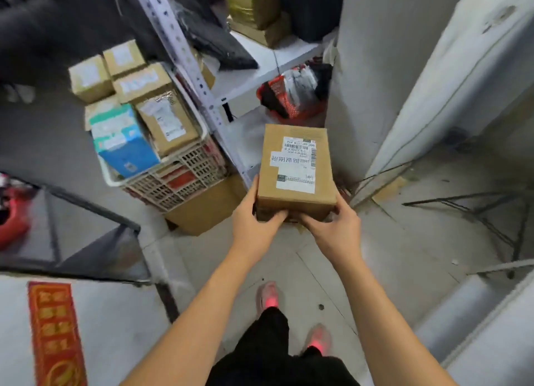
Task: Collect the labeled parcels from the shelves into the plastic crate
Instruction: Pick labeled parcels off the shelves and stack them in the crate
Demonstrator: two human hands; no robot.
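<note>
Item: labelled parcel (296, 169), held above the floor. Our left hand (254, 221) and right hand (335, 227) grip its near end, fingers curled beneath. Plastic crate (185, 166), loaded with boxes (167, 120), at its nine o'clock.

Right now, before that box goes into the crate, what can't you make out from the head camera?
Head view:
Room left in the crate: heaped parcels above its rim hide the inside.
Label print on the held parcel: too small to read.
Fingers of the left hand and right hand: tips tucked under the parcel.
Contents of the red basket: blurred, partly behind the shelf board.
The upper-shelf parcels: cut off by the top edge.
</note>
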